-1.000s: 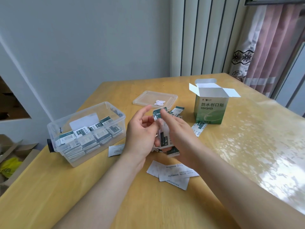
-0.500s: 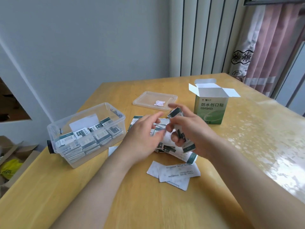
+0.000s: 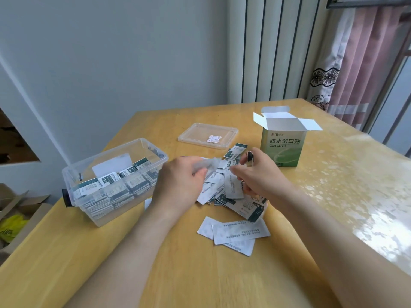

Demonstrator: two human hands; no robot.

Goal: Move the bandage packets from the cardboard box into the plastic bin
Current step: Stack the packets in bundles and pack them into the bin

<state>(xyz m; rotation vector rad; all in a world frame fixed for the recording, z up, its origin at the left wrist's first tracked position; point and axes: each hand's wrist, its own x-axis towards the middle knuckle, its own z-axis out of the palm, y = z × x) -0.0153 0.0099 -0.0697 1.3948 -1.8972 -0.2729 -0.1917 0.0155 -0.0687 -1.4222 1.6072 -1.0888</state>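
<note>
While parked over the loose heap dead centre of the frame, got the left hand (image 3: 178,183) with fingers curled round a blurry white bunch of bandage packets (image 3: 231,190), and just right of it the right hand (image 3: 260,174) pinching a few more, one dark-edged one poking up between the fingers. Loads more lying overlapped on the table (image 3: 178,274) under and between both hands. Three face-down ones overlapping a bit lower, apart from the heap. Over at the left, clear plastic bin (image 3: 73,174), stacked with packets. Further up, clear lid (image 3: 208,135) lying flat, and right of that the cardboard box (image 3: 282,150), upright, flaps open.
</note>
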